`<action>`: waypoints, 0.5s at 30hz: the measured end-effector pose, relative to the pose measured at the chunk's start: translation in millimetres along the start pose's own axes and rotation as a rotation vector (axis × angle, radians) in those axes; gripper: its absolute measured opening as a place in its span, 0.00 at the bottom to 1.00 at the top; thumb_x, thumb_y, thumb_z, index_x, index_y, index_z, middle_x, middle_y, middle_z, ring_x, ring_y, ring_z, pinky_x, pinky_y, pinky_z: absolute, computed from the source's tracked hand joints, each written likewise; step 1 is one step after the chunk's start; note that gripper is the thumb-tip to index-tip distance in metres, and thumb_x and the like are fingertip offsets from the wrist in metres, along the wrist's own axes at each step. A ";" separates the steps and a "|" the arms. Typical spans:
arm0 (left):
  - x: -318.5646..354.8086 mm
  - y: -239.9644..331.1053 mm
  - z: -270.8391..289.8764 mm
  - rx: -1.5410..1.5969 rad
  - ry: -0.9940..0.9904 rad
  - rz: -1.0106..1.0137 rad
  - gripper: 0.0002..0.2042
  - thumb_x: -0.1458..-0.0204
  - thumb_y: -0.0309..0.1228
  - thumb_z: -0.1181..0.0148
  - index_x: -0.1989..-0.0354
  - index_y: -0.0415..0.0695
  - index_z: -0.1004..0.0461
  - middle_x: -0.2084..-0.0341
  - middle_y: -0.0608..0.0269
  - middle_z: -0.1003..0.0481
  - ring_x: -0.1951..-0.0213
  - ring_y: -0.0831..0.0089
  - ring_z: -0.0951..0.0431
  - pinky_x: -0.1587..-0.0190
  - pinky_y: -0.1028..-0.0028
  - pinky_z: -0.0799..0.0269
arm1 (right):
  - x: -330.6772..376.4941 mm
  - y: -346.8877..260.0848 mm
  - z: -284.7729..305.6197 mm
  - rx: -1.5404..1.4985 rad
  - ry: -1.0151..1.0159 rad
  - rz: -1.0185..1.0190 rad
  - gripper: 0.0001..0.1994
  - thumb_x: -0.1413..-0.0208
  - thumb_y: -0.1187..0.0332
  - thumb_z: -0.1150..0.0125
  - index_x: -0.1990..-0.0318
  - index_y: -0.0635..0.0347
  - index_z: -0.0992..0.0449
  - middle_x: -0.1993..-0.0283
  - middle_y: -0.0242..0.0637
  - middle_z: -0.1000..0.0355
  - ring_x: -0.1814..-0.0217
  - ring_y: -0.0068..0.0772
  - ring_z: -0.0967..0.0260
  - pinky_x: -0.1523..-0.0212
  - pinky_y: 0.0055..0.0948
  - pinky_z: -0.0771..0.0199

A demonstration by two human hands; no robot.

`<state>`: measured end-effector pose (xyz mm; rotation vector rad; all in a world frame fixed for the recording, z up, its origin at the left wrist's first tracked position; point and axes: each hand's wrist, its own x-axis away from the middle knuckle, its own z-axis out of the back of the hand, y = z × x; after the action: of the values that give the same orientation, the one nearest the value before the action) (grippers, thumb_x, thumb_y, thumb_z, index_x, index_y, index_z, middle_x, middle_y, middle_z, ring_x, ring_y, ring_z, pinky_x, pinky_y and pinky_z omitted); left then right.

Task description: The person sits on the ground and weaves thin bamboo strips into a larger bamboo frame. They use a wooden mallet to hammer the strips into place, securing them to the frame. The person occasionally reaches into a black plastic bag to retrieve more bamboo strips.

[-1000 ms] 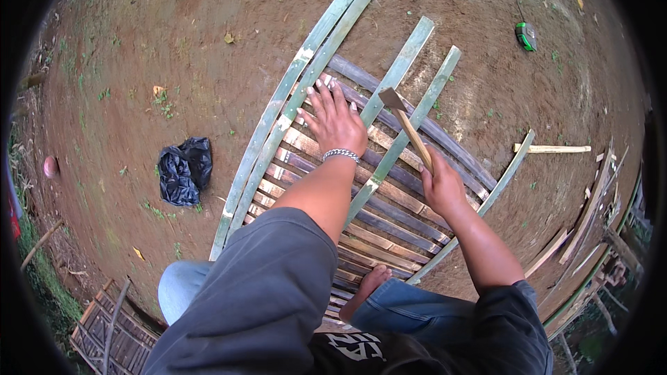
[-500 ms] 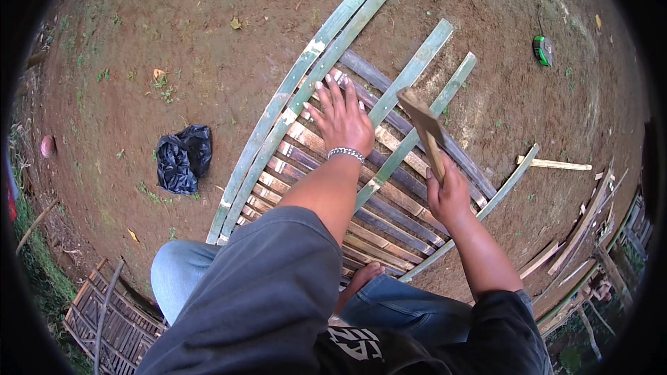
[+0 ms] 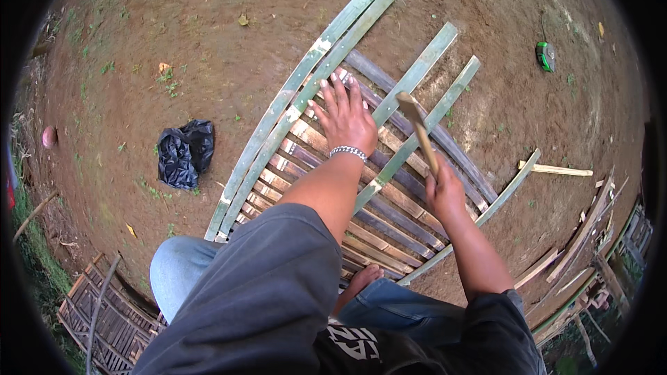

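A panel of bamboo slats [image 3: 306, 133] lies on the ground, crossed by green bamboo strips [image 3: 425, 59]. My left hand [image 3: 345, 112] lies flat on the slats with fingers spread, its fingertips beside the paired green strips [image 3: 292, 112] on the panel's left. Closed around the handle of a short, brown, paddle-shaped wooden tool [image 3: 418, 128] is my right hand [image 3: 445, 189]. The tool is raised over the panel's right part, its end tilted up and left. Its exact kind is hard to make out. My bare foot [image 3: 363, 278] rests at the near edge.
Left of the panel sits a crumpled black plastic bag [image 3: 184, 155]. A green tape measure [image 3: 545, 57] lies at the far right, with a wooden stick [image 3: 556, 169] nearer. Bamboo offcuts [image 3: 580, 236] are piled on the right; another slatted panel [image 3: 111, 316] stands lower left.
The wooden tool has turned in my right hand and now shows a narrower side. My left hand stays in place on the slats. The view has shifted slightly.
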<state>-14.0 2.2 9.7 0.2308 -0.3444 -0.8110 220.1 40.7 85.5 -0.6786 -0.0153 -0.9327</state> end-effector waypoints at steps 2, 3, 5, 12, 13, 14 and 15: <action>0.9 -2.3 -2.7 -0.009 0.013 -0.003 0.32 0.39 0.33 0.50 0.24 0.45 0.44 0.22 0.44 0.57 0.21 0.42 0.63 0.25 0.36 0.74 | 4.1 -0.2 -2.3 -0.059 0.100 0.070 0.25 0.40 0.75 0.38 0.35 0.60 0.34 0.44 0.54 0.24 0.49 0.61 0.22 0.50 0.48 0.19; 0.5 -1.0 -2.9 -0.006 0.013 -0.005 0.32 0.39 0.33 0.50 0.24 0.45 0.44 0.22 0.44 0.57 0.21 0.42 0.63 0.25 0.36 0.74 | 6.6 3.1 -5.4 -0.090 0.150 0.112 0.25 0.40 0.75 0.38 0.35 0.61 0.34 0.44 0.54 0.24 0.49 0.61 0.22 0.49 0.48 0.19; 0.1 1.9 -3.0 0.000 0.011 -0.011 0.32 0.39 0.33 0.50 0.24 0.45 0.44 0.22 0.43 0.58 0.21 0.42 0.63 0.25 0.36 0.74 | 10.3 9.1 -9.3 -0.151 0.248 0.195 0.25 0.41 0.75 0.38 0.36 0.61 0.33 0.44 0.54 0.24 0.48 0.60 0.22 0.48 0.47 0.20; -2.4 -0.3 1.7 -0.006 0.008 -0.006 0.31 0.39 0.34 0.50 0.25 0.45 0.42 0.21 0.44 0.58 0.21 0.43 0.63 0.25 0.37 0.74 | 3.1 -15.2 4.9 -0.036 0.127 0.092 0.27 0.43 0.76 0.39 0.34 0.58 0.35 0.43 0.55 0.25 0.47 0.61 0.23 0.48 0.50 0.20; -1.2 -0.7 1.5 -0.005 0.003 -0.005 0.31 0.39 0.34 0.50 0.25 0.45 0.42 0.21 0.44 0.58 0.21 0.43 0.63 0.25 0.37 0.74 | 5.9 -11.3 2.0 -0.061 0.168 0.153 0.28 0.42 0.76 0.39 0.34 0.57 0.35 0.43 0.55 0.25 0.47 0.62 0.23 0.48 0.50 0.20; 0.7 -1.1 1.1 -0.003 -0.002 -0.004 0.31 0.39 0.34 0.50 0.25 0.45 0.42 0.21 0.44 0.57 0.21 0.43 0.63 0.25 0.37 0.74 | 9.9 -3.2 -4.1 -0.086 0.210 0.214 0.28 0.42 0.75 0.39 0.33 0.56 0.35 0.43 0.56 0.25 0.47 0.62 0.23 0.48 0.50 0.20; 1.8 -0.6 0.9 0.002 -0.005 -0.003 0.31 0.39 0.34 0.50 0.25 0.45 0.42 0.21 0.44 0.57 0.21 0.43 0.63 0.25 0.37 0.74 | 11.1 1.0 -6.3 -0.106 0.251 0.277 0.28 0.42 0.75 0.39 0.33 0.55 0.36 0.43 0.56 0.25 0.48 0.62 0.23 0.48 0.50 0.20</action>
<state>-13.6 0.4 10.7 0.2312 -0.3500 -0.8147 225.9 29.5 83.3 -0.6384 0.3453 -0.7485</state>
